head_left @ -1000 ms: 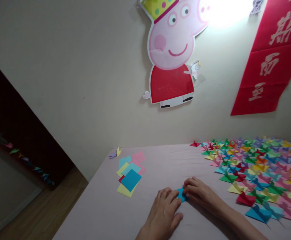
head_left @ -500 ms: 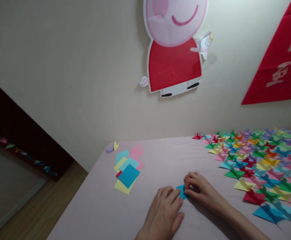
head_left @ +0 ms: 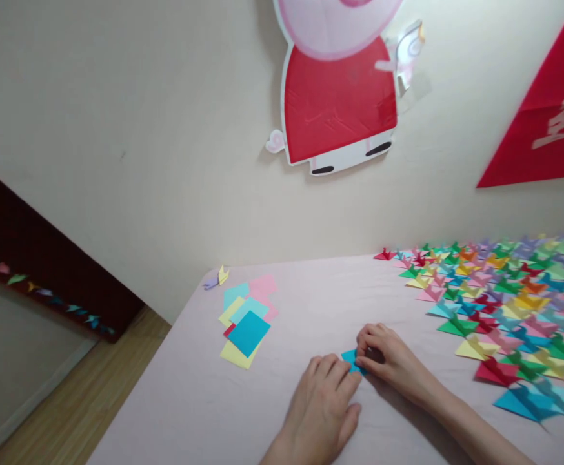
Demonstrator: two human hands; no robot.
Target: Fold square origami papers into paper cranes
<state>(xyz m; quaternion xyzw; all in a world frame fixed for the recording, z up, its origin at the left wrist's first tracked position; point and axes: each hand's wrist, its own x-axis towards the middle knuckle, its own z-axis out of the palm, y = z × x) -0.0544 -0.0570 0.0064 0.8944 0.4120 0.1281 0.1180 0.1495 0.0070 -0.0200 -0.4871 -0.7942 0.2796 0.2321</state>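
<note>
A small piece of blue origami paper (head_left: pixel 348 356), partly folded, lies on the pink sheet between my hands. My right hand (head_left: pixel 392 361) pinches its right side, thumb and fingertips together, and covers much of it. My left hand (head_left: pixel 321 405) rests palm down with fingers stretched out, its fingertips at the paper's lower left edge. How the paper is folded under the fingers cannot be made out. To the left lies a loose spread of square paper sheets (head_left: pixel 248 334) in blue, light blue, yellow, pink and red.
Rows of folded paper cranes (head_left: pixel 490 310) in many colours cover the right side. A yellow and a purple folded piece (head_left: pixel 221 276) sit at the far left corner. Behind stands a wall with a cartoon pig cutout (head_left: pixel 340 103) and a red banner (head_left: pixel 538 123).
The camera has tipped slightly, so the wall pictures sit higher in view. Both hands keep nearly the same place on the blue paper.
</note>
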